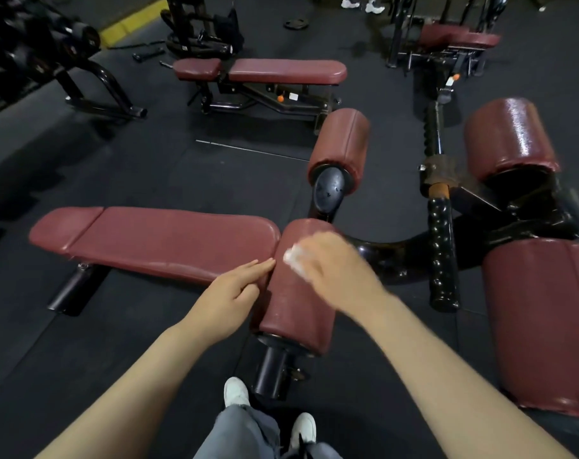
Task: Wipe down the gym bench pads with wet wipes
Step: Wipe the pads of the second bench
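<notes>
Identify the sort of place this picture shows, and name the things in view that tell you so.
Almost certainly a gym. Maroon padded benches stand on dark rubber flooring, roller pads are mounted on black frames, and a weight plate lies on the floor beyond.

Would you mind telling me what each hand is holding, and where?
Right hand grips a bunched wet wipe against the roller pad; left hand holds nothing.
</notes>
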A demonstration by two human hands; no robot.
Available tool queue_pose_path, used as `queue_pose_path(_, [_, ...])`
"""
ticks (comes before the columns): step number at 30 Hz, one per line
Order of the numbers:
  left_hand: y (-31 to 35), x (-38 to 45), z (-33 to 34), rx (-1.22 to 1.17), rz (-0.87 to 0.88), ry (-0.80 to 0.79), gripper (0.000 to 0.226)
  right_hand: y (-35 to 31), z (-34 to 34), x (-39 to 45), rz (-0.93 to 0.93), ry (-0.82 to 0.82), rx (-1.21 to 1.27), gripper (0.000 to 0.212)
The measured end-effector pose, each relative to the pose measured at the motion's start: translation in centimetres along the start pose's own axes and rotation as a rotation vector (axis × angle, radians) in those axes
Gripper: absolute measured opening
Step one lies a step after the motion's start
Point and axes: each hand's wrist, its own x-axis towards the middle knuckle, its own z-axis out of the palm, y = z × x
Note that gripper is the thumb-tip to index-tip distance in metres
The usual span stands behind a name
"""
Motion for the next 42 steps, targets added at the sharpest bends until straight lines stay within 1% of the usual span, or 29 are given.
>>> queue_pose_path(2, [-0.4, 0.0, 0.0, -0.065, -0.059, -0.006, 0.061, 2.4, -0.7, 3.0, 0.246, 0.130, -0.009, 0.008])
queue_pose_path(3, [-0.5, 0.0, 0.1, -0.089, -0.082, -0.010, 0.061, 2.8, -0.6, 3.5, 0.345, 0.115, -0.019, 0.008])
queue_pose_path(4, [-0.6, 0.0, 0.0, -0.098, -0.096, -0.015, 0.061, 2.2, -0.2, 2.9, 0.354, 0.079, -0.014, 0.012])
queue_pose_path(7, [-0.4, 0.3, -0.2, -0.096, -0.090, -0.011, 0.057, -2.3, 1.4, -2.2, 0.069, -0.012, 0.118, 0.018])
queue_pose_path(9, [0.4, 0.2, -0.2, -0.134, 0.007, 0.001, 0.061, -4.2, 1.6, -5.3, -0.078, -0.116, 0.242, 0.018])
queue_pose_path(11, [1.0, -0.1, 0.3, -0.119, 0.128, -0.002, 0.067, -2.6, 1.8, -4.5, -0.157, -0.092, 0.165, 0.016])
queue_pose_path(12, [1.1, -0.2, 0.6, -0.085, 0.156, -0.001, 0.068, -1.1, 1.9, -3.2, -0.137, -0.028, 0.097, 0.015])
queue_pose_path(13, [1.0, -0.2, 0.8, -0.053, 0.162, 0.008, 0.069, 0.7, 1.9, -1.5, -0.045, 0.064, 0.049, 0.015])
queue_pose_path(14, [1.0, -0.3, 0.9, -0.030, 0.158, 0.025, 0.069, 2.5, 1.7, 0.3, 0.116, 0.137, 0.033, 0.014])
queue_pose_path(16, [1.0, -0.3, 1.0, -0.016, 0.144, 0.055, 0.067, 5.6, 1.5, 2.6, 0.439, 0.198, 0.086, 0.012])
queue_pose_path(17, [1.0, -0.4, 1.1, -0.033, 0.134, 0.060, 0.065, 6.2, 1.7, 2.6, 0.530, 0.221, 0.140, 0.013])
queue_pose_path(18, [1.1, -0.4, 1.2, -0.063, 0.124, 0.060, 0.063, 5.9, 1.9, 2.0, 0.536, 0.236, 0.170, 0.015])
queue_pose_path(20, [0.8, -0.4, 1.3, -0.135, 0.099, 0.051, 0.062, 3.7, 2.4, -0.7, 0.425, 0.245, 0.253, 0.013])
queue_pose_path(22, [0.2, -0.5, 1.3, -0.200, 0.054, 0.050, 0.061, 0.2, 2.7, -4.6, 0.218, 0.126, 0.310, 0.002])
queue_pose_path(24, [-0.5, -0.7, 1.5, -0.289, -0.022, 0.056, 0.061, -2.1, 2.6, -6.9, -0.005, -0.043, 0.308, 0.004])
queue_pose_path(25, [-0.7, -0.8, 1.7, -0.342, -0.067, 0.057, 0.060, -1.7, 2.4, -6.6, -0.074, -0.077, 0.280, 0.004])
queue_pose_path(26, [-0.8, -0.8, 1.9, -0.388, -0.107, 0.060, 0.057, -0.8, 2.2, -5.4, -0.097, -0.055, 0.226, 0.007])
queue_pose_path(27, [-0.9, -0.7, 2.1, -0.424, -0.138, 0.067, 0.054, 0.3, 2.1, -3.9, -0.050, 0.006, 0.178, 0.011])
queue_pose_path(28, [-0.9, -0.6, 2.2, -0.452, -0.159, 0.075, 0.051, 1.8, 2.0, -2.3, 0.062, 0.097, 0.158, 0.016])
queue_pose_path(30, [-0.6, -0.4, 2.1, -0.478, -0.164, 0.091, 0.046, 5.1, 1.7, 0.5, 0.395, 0.244, 0.155, 0.012])
queue_pose_path(31, [-0.4, -0.4, 2.0, -0.472, -0.142, 0.101, 0.044, 6.0, 1.8, 1.1, 0.539, 0.273, 0.161, 0.010])
queue_pose_path(32, [-0.2, -0.5, 2.0, -0.457, -0.094, 0.107, 0.044, 6.0, 2.1, 1.2, 0.604, 0.295, 0.165, 0.015])
queue_pose_path(33, [0.1, -0.7, 2.1, -0.433, -0.029, 0.108, 0.044, 5.3, 2.5, 0.8, 0.587, 0.308, 0.186, 0.018])
queue_pose_path(35, [0.5, -1.2, 2.5, -0.386, 0.068, 0.098, 0.047, 2.4, 3.1, -1.6, 0.436, 0.276, 0.282, 0.015])
queue_pose_path(37, [0.5, -1.3, 3.0, -0.349, 0.089, 0.109, 0.049, -0.7, 3.7, -5.2, 0.226, 0.122, 0.340, 0.002])
queue_pose_path(39, [0.5, -1.2, 3.1, -0.313, 0.092, 0.138, 0.048, -1.7, 3.3, -7.0, 0.036, -0.016, 0.327, 0.009])
queue_pose_path(40, [0.4, -1.1, 3.0, -0.306, 0.082, 0.147, 0.047, -0.9, 2.9, -6.4, -0.016, -0.033, 0.286, 0.011])
queue_pose_path(41, [0.2, -1.1, 2.9, -0.304, 0.063, 0.150, 0.047, 0.2, 2.6, -5.1, -0.015, 0.006, 0.233, 0.018])
queue_pose_path(42, [0.1, -1.0, 2.8, -0.309, 0.035, 0.149, 0.046, 1.5, 2.4, -3.4, 0.051, 0.085, 0.188, 0.025])
